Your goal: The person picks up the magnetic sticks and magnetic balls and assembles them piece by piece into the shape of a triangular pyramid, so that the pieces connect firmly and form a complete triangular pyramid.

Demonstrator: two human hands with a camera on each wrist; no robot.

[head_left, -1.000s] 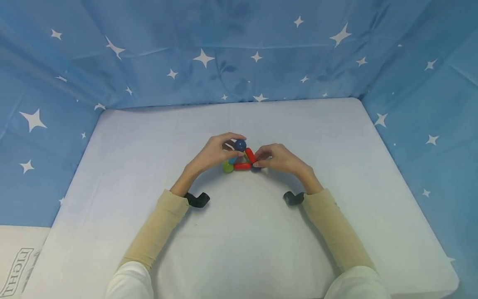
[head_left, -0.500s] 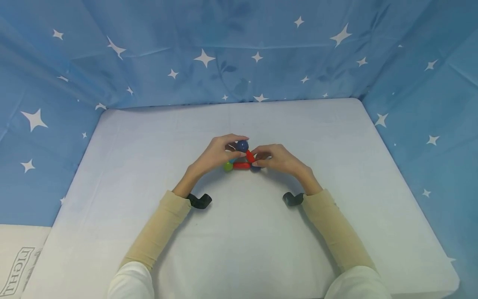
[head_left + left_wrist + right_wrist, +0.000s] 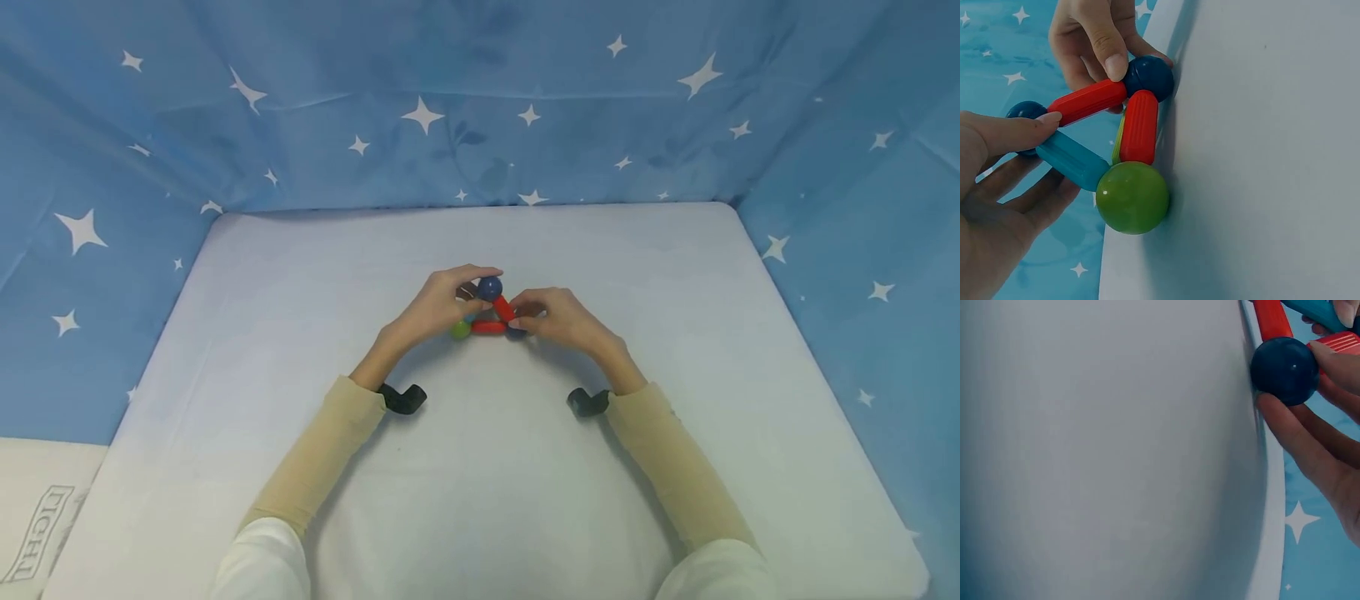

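Note:
A frame of toy balls and rods stands at mid-table. My left hand (image 3: 442, 300) pinches its upper dark blue ball (image 3: 490, 287) between thumb and fingers. From that ball a light blue rod (image 3: 1072, 159) slopes to a green ball (image 3: 1132, 197), and a ridged red rod (image 3: 1088, 101) slopes to a second dark blue ball (image 3: 1285, 370). My right hand (image 3: 562, 317) grips this lower ball and the near end of the sloping rod. Another red rod (image 3: 1139, 128) joins the green and lower blue balls along the bottom. Behind it a yellow-green rod (image 3: 1119, 134) is mostly hidden.
The white-covered table (image 3: 480, 467) reaches around both arms. A blue star-patterned curtain (image 3: 480, 108) closes off its back and sides. Dark wrist-worn mounts (image 3: 405, 398) stick out near both wrists. A pale box with printed letters (image 3: 37, 533) sits at lower left.
My left hand has shifted slightly right with the upper blue ball, which now meets the sloping red rod's upper end. My right hand stays nearly in place. The head view has tilted a little.

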